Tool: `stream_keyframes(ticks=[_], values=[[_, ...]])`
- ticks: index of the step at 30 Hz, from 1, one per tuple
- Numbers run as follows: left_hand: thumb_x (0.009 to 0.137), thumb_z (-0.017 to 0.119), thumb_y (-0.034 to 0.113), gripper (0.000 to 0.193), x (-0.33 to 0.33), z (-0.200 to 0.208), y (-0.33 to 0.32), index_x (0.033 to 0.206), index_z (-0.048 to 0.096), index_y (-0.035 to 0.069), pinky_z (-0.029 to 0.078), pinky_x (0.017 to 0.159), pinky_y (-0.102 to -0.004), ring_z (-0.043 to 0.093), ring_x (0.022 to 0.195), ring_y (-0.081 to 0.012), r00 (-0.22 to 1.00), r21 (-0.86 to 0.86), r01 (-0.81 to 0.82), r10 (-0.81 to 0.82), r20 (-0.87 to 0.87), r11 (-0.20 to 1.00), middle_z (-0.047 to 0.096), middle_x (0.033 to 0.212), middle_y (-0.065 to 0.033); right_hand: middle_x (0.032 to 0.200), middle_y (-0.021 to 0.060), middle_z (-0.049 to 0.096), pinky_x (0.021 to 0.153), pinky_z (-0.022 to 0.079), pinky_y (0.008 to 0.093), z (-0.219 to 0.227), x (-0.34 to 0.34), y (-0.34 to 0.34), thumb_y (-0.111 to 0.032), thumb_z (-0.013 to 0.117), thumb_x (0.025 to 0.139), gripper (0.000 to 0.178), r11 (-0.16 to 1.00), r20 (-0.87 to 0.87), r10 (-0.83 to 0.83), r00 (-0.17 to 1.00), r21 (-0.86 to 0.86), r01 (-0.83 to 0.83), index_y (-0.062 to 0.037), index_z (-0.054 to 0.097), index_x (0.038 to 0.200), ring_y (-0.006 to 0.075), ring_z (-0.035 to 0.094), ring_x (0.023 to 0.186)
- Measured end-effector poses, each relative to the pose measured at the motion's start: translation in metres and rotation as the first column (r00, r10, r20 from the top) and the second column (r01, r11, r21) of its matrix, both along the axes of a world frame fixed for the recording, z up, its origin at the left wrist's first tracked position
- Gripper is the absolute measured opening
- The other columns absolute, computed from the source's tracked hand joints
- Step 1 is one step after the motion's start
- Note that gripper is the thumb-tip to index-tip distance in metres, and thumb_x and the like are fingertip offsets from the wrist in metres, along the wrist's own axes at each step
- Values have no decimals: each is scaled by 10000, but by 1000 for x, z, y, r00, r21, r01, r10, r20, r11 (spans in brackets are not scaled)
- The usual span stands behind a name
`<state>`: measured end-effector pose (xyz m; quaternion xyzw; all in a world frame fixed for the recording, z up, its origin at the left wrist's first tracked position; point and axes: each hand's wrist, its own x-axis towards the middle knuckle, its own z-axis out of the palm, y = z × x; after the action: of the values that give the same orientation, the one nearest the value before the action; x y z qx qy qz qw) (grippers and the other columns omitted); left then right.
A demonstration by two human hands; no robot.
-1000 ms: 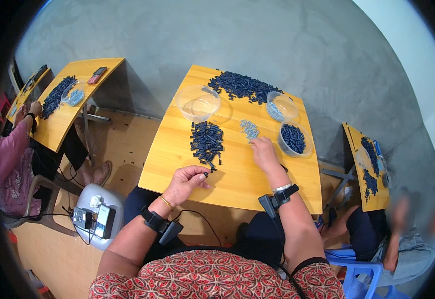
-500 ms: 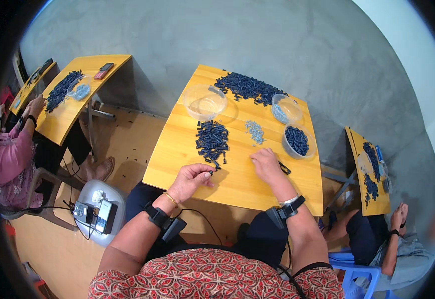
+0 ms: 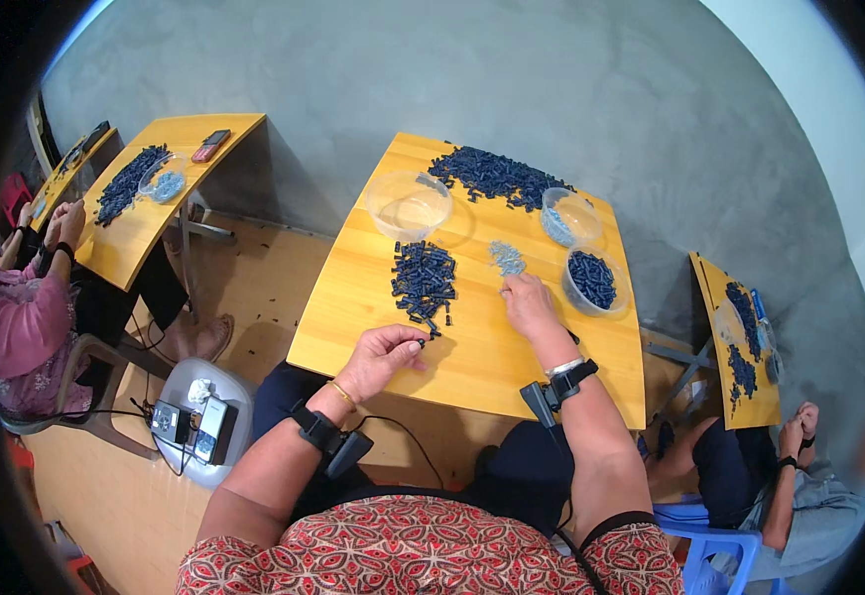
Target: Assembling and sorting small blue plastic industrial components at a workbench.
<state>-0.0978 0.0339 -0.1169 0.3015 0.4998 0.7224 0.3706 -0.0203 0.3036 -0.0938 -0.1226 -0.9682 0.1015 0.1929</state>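
Observation:
My left hand [image 3: 381,361] is closed near the table's front edge, with a small dark plastic piece [image 3: 421,343] pinched between thumb and fingertip. Just beyond it lies a heap of short dark-blue tubular pieces [image 3: 423,278]. My right hand [image 3: 532,307] reaches to the near edge of a small pile of tiny pale blue-grey parts [image 3: 505,257]. Its fingers are drawn together at the tips; whatever they grip is too small to make out. A black tool [image 3: 573,337] shows only in part beside my right wrist.
Another dark heap [image 3: 497,177] covers the far side of the table [image 3: 343,297]. An empty-looking clear bowl [image 3: 408,205] stands at left; on the right are a bowl with pale parts [image 3: 571,218] and one with dark pieces [image 3: 593,281]. Other people sit at side tables.
My right hand has moved forward to the pale pile, now covering its near edge and more of the black tool. My left hand keeps its place with the dark piece.

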Motion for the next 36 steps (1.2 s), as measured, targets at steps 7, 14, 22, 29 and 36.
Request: stream_keyframes(ticks=[7, 14, 22, 29, 36], values=[[877, 493, 42, 175, -2, -1, 0, 1023, 559, -30, 509, 712, -268, 609, 734, -156, 1000, 16, 3, -3, 27, 1000, 597, 845, -66, 810, 146, 564, 693, 433, 420, 34, 15, -24, -84, 527, 764, 50, 1000, -224, 20, 974, 1, -20, -41, 547, 778, 337, 528, 818], [885, 477, 39, 174, 1, -2, 3, 1028, 552, -23, 534, 721, -317, 586, 713, -149, 980, 1, -126, 124, 155, 992, 552, 766, -44, 808, 143, 566, 721, 451, 409, -16, 38, -23, -28, 546, 740, 100, 968, -258, -72, 963, -250, 5, -33, 554, 839, 316, 557, 753], [886, 486, 53, 178, -1, 1, 1, 1031, 547, -30, 533, 733, -317, 568, 719, -133, 988, 78, -48, 35, 150, 996, 556, 788, -49, 794, 143, 565, 684, 457, 387, -26, 45, -26, -1, 560, 734, 132, 921, -320, -85, 943, -386, -48, -26, 542, 862, 307, 564, 746], [884, 493, 58, 182, -1, 3, 1, 1035, 546, -30, 529, 735, -304, 584, 752, -141, 993, 31, -46, 42, 106, 998, 560, 796, -48, 822, 138, 570, 680, 449, 409, -10, 17, -28, -58, 573, 756, 81, 972, -138, -114, 984, -218, 82, -38, 546, 830, 325, 564, 788], [882, 496, 54, 185, -1, 5, 4, 1039, 546, -29, 523, 714, -286, 607, 740, -159, 997, 5, -41, 41, 60, 999, 584, 821, -58, 817, 142, 561, 668, 440, 423, 2, 14, -22, -84, 583, 755, 87, 961, -176, -168, 970, -248, 121, -44, 520, 799, 337, 554, 785]])
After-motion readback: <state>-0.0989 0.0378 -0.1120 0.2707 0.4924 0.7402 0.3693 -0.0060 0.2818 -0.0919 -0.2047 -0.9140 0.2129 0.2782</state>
